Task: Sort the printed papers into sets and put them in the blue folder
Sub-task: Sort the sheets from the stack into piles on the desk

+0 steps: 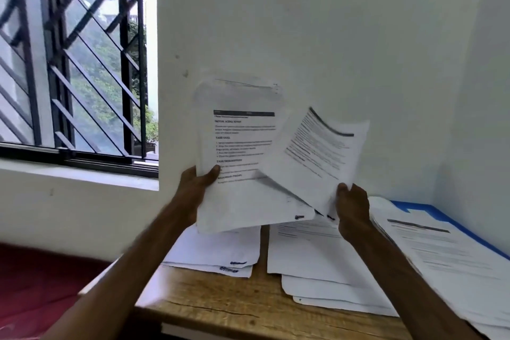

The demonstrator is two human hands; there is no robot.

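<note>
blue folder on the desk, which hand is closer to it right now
Right. The right hand, pinching a tilted sheet, is raised just left of the blue folder. The left hand grips the paper stack farther left, toward the window.

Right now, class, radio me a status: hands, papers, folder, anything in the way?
Left hand grips raised stack. Right hand pinches one tilted sheet. Blue folder far right, paper pile lying on it. Other piles on table.
</note>
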